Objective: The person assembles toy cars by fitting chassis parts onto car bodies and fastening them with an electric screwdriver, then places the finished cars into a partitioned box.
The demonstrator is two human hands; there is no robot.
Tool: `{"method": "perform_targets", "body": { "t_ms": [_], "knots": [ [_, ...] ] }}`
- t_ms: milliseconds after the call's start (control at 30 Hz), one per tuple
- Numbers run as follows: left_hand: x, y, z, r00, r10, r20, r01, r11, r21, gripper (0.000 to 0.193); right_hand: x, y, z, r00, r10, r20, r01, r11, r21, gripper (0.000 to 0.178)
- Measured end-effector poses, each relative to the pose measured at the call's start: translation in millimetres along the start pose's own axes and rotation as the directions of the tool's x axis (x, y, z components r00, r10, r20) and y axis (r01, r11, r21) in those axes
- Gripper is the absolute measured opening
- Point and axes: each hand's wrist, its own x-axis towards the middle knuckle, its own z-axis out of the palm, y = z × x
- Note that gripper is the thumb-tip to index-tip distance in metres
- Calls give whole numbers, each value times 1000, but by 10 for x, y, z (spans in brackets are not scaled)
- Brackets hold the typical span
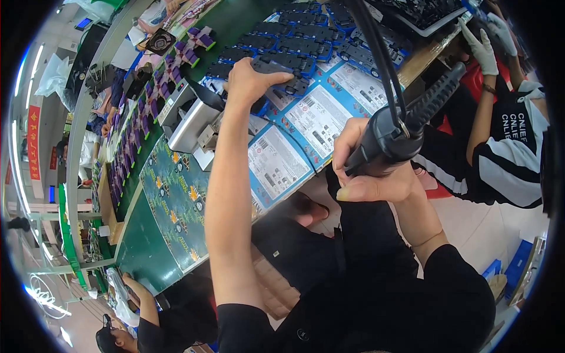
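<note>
My left hand (250, 85) reaches to the near edge of a group of black and blue toy car bases. Its thumb and fingers close round one toy car base (273, 67); the fingertips are partly hidden. Nearer to me, my right hand (382, 188) wraps round a black electric screwdriver (385, 141), which hangs from a cord and a black strap. The tool's tip does not show. Several more toy car bases (306, 44) lie in rows beyond my left hand. Below them, printed blue and white card sheets (279, 165) cover the table's near edge.
Left of my forearm stands a white and grey device (194, 126) beside a patterned sheet (170, 194). Purple and green parts (126, 144) line a green conveyor. Co-workers sit at the right, one with a white-gloved hand (482, 53), and at lower left. A black tray (418, 15) lies at the far right.
</note>
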Motion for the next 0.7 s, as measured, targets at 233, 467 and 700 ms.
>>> {"method": "perform_targets", "body": {
  "t_ms": [233, 467, 700],
  "knots": [
    [-718, 117, 247, 893, 10, -450, -357, 625, -694, 47, -1, 15, 184, 1000, 21, 2, -21, 996, -83, 33],
    [-2104, -402, 158, 921, -345, -182, -295, -312, -903, 32, 26, 210, 402, 998, -48, -42, 50, 998, 42, 26],
    [-2700, -899, 485, 919, -378, 110, -115, -526, -843, 38, 320, 697, 899, 984, -177, -28, 179, 974, 139, 15]
  ]
}}
